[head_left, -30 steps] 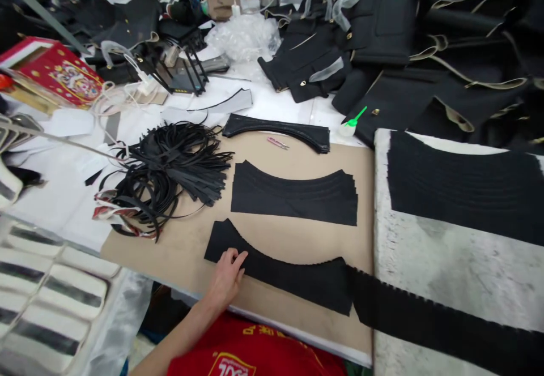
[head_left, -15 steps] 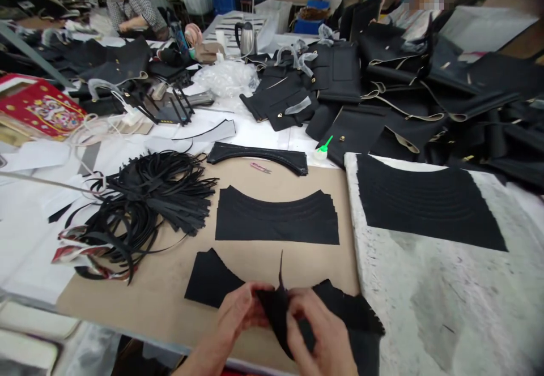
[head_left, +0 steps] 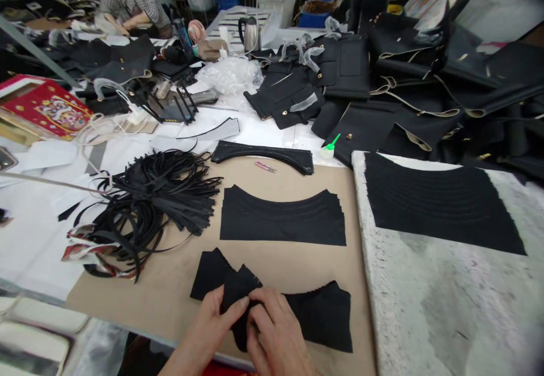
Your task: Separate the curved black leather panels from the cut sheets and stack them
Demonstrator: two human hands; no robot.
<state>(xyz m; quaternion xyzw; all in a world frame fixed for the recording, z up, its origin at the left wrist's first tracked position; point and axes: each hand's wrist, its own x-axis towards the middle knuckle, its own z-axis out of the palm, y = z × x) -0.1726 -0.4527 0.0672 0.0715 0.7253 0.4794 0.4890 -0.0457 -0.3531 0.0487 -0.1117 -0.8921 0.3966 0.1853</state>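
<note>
1. Hands first: the left hand (head_left: 210, 325) and right hand (head_left: 278, 339) meet at the near edge of the tan board (head_left: 165, 302), with their fingertips almost touching.
2. Grip: both are closed in a pinch on one curved black piece (head_left: 237, 291). The left thumb and forefinger hold its left side and the right hand's curled fingers hold its right. The piece is raised and buckled between them, not lying flat.
3. Where it sits: the piece hangs over the left part of the fanned stack (head_left: 323, 319) of matching black shapes. That stack lies flat on the board, directly under and just beyond the fingers.
4. The relation that counts: the stack's long axis runs left to right across the person and dips slightly to the right.
   - Most of its length stretches away to the right of the pinch, and only a short end shows to the left.
   - So the right hand is nearer the long run and the left hand is nearer the short end.
5. Black on black: I cannot tell where the held piece's own edge ends against the stack.
6. Around it:
   - A second stack (head_left: 283, 223) lies just beyond on the same axis, with bare board between.
   - A bundle of black strips (head_left: 161, 195) sits well off to the left.
   - A white pad (head_left: 425, 308) lies to the right.
</note>
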